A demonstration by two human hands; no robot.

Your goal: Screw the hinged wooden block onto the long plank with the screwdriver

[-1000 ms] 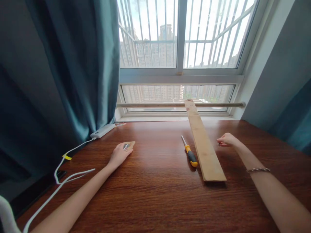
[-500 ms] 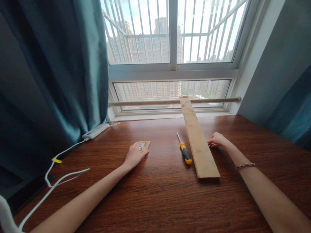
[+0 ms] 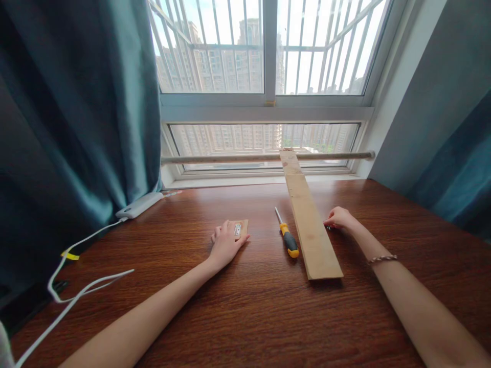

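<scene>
My left hand [image 3: 226,247] grips a small flat wooden piece [image 3: 244,226] on the table, thumb along its near edge and fingers at its far left side. A small silvery metal plate with holes [image 3: 238,230] lies on that piece. My right hand [image 3: 339,219] is closed in a pinch just right of a long wooden board [image 3: 311,230]; something small and shiny shows at its fingertips, too small to name. Between my hands, beside the board, a screwdriver [image 3: 289,241] with a black and yellow handle lies with its tip pointing away.
The long board's far end reaches the metal rail [image 3: 230,159] before the window. At left, a white power strip [image 3: 140,205] and white cables [image 3: 82,294] lie near the blue curtain [image 3: 126,102]. All rests on a brown wooden table [image 3: 245,317].
My left hand has moved right with the small wooden piece, and its fingers have shifted so more of the metal plate shows. The view has shifted slightly; my right hand stays beside the board.
</scene>
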